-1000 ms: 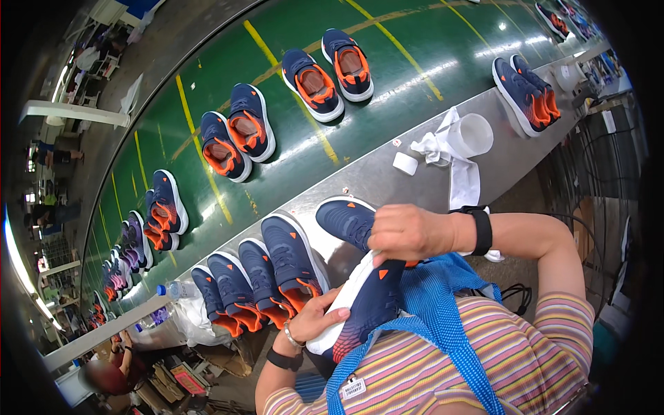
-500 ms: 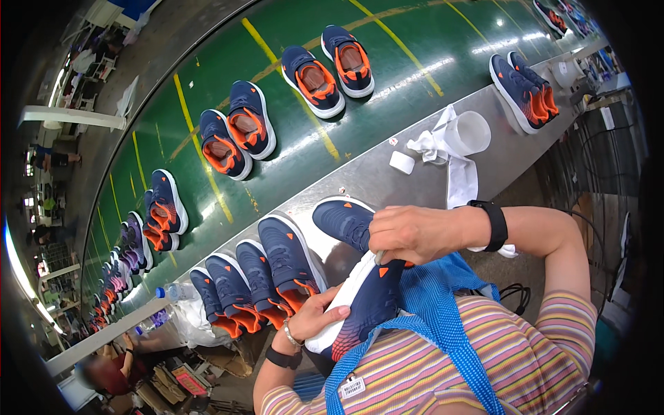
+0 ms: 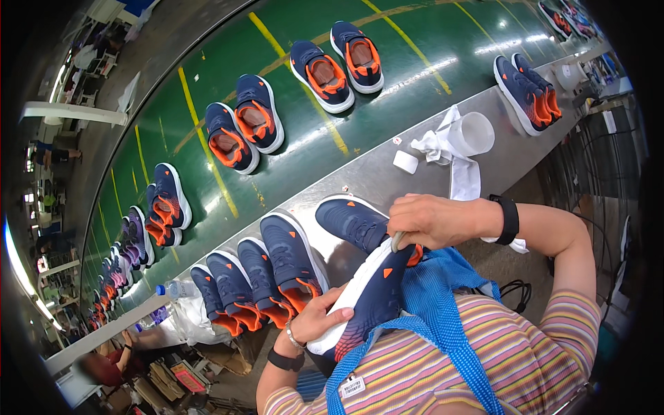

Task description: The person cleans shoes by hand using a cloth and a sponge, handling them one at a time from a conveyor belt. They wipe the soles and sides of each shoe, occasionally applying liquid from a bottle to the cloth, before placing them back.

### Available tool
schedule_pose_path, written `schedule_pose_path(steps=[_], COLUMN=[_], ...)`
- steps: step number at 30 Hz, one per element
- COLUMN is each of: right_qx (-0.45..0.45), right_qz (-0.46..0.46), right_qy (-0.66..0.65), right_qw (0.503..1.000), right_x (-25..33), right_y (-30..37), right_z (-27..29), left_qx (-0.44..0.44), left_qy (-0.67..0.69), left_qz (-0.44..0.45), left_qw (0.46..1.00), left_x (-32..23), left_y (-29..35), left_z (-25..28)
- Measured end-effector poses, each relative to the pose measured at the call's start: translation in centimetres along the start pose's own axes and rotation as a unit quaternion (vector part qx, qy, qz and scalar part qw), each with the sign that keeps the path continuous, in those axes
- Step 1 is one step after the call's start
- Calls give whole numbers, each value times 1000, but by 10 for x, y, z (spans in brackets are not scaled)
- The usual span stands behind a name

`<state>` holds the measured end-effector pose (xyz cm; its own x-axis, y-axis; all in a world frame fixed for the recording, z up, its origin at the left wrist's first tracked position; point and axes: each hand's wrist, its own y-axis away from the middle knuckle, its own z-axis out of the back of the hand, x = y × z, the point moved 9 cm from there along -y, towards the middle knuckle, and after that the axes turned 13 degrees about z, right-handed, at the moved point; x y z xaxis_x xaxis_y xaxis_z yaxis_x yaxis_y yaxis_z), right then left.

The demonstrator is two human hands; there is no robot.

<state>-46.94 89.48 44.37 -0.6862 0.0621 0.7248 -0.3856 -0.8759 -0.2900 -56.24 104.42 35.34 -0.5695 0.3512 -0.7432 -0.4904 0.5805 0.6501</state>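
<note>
At the far left edge of the frame a line of navy and orange shoes (image 3: 163,204) runs along the green belt (image 3: 207,149) toward the upper right, in pairs. In the lower left a clear water bottle (image 3: 174,288) lies at the edge of the steel table (image 3: 360,180), and just right of it a row of four navy shoes (image 3: 259,277) stands side by side on the table's near edge. Low in the middle, the left hand (image 3: 319,319) is closed around the toe end of a navy shoe with a white sole (image 3: 366,297), which is held tilted against the person's striped shirt (image 3: 484,360) and blue apron. At the shoe's upper end the right hand (image 3: 436,220) is clenched on a thin tool whose tip meets the heel; another navy shoe (image 3: 351,221) lies on the table just left of this hand. Farther right, in the upper part, a white cup (image 3: 476,133) sits on white cloth, with a small white roll (image 3: 405,162) beside it.
</note>
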Motion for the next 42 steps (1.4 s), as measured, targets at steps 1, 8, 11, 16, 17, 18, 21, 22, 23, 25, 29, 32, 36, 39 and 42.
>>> schedule_pose_path(steps=[1, 8, 11, 16, 17, 18, 21, 22, 23, 25, 29, 32, 36, 39, 42], right_qx=[0, 12, -57, -179, -179, -182, -223, -268, -312, -378, -455, -347, -187, -259, -75], right_qz=[0, 58, -76, -119, -118, -93, -80, -152, -222, -241, -312, -401, -332, -228, -27], right_qy=[0, -34, -17, -69, -68, -16, 24, -4, -33, 3, -14, 79, 246, 287, 129], right_qw=[1000, 998, 995, 974, 974, 979, 971, 951, 923, 894, 834, 844, 891, 894, 988], right_x=[0, 22, -17, -4, -2, 8, 7, -5, -18, -32, -88, -138, -134, -63, -12], right_y=[-3, -25, 22, 15, 10, 3, -5, 3, 12, 15, 41, 99, 115, 68, 26], right_z=[-3, -21, -16, -24, -26, -24, -24, -23, -24, -18, -12, -26, -47, -20, -63], left_qx=[0, 24, 3, 13, 11, 11, 8, 8, 7, 4, -17, -40, -73, -136, -104], left_qy=[0, -8, 25, 109, 101, 92, 117, 116, 104, 93, 89, 95, 196, 351, 507], left_qz=[0, 50, 32, 40, 47, 54, 73, 72, 78, 85, 0, -42, -56, -81, -137], left_qw=[1000, 998, 999, 993, 994, 994, 990, 991, 992, 992, 996, 994, 976, 923, 845], left_x=[-2, 10, 18, 27, 30, 31, 27, 28, 33, 37, 21, 20, 43, 63, 44], left_y=[0, 6, 12, 14, 13, 13, 16, 15, 13, 16, 26, 30, 16, 12, 6], left_z=[2, 2, 4, 9, 10, 10, 11, 12, 12, 11, 19, 32, 53, 77, 74])
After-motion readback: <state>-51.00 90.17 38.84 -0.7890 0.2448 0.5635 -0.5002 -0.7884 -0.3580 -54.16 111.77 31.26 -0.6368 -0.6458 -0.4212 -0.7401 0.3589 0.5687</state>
